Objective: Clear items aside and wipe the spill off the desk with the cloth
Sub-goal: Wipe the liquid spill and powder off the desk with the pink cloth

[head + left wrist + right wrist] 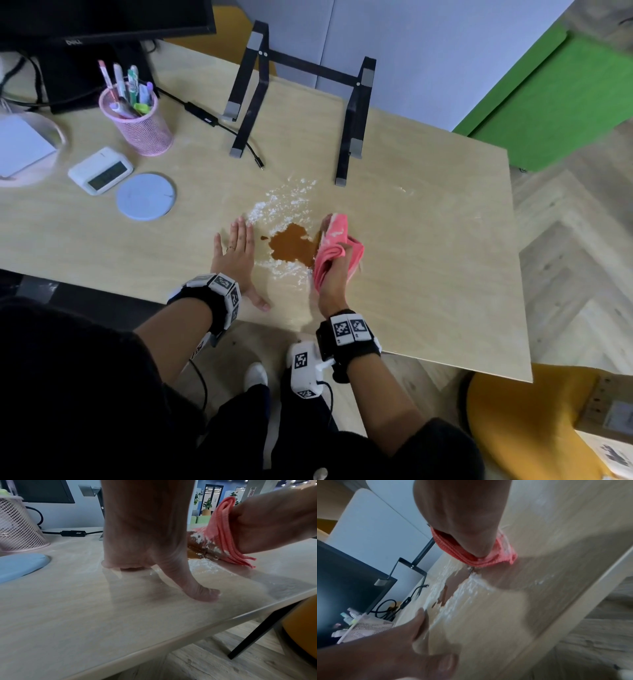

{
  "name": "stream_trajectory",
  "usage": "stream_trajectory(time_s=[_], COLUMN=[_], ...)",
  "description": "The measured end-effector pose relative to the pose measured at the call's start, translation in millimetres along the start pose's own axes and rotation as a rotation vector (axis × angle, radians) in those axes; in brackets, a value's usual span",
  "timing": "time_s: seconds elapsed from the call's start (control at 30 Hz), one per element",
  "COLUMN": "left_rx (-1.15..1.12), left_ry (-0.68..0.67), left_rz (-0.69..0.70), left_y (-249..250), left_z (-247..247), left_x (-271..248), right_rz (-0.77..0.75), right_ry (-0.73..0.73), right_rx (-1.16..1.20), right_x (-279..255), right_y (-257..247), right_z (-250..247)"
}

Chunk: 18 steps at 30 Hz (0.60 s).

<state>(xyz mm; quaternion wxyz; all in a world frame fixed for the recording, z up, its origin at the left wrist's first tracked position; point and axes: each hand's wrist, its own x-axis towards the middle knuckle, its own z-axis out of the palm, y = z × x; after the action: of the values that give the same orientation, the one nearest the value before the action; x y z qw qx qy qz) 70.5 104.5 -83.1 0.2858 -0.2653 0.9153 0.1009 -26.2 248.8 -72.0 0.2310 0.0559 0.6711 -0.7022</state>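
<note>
Your right hand (pixel 334 274) grip bunches pink cloth (pixel 334 245) at brown spill (pixel 291 245) edge to wipe; left hand (pixel 236 255) spread flat on bench (pixel 428 240), bracing you.

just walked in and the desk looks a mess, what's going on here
A person is cleaning up a spill on the desk. Their right hand grips a bunched pink cloth at the right edge of a brown puddle ringed with white powder. Their left hand rests flat on the desk just left of it. Most of the puddle is not yet wiped.
</note>
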Motion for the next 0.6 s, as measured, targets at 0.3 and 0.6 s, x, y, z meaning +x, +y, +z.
stream_trajectory(time_s=[0.3, 0.6], left_rx=[-0.016, -0.036], left_ry=[0.020, 0.019], left_rz=[0.020, 0.041], left_y=[-2.0, -3.7], left_z=[2.1, 0.8], left_x=[0.8, -1.4], right_rz=[-0.126, -0.148], right_ry=[-0.345, -0.574], right_rx=[-0.654, -0.833], right_x=[17.7, -5.1], right_y=[40.8, 16.8], right_z=[-6.0, -26.1])
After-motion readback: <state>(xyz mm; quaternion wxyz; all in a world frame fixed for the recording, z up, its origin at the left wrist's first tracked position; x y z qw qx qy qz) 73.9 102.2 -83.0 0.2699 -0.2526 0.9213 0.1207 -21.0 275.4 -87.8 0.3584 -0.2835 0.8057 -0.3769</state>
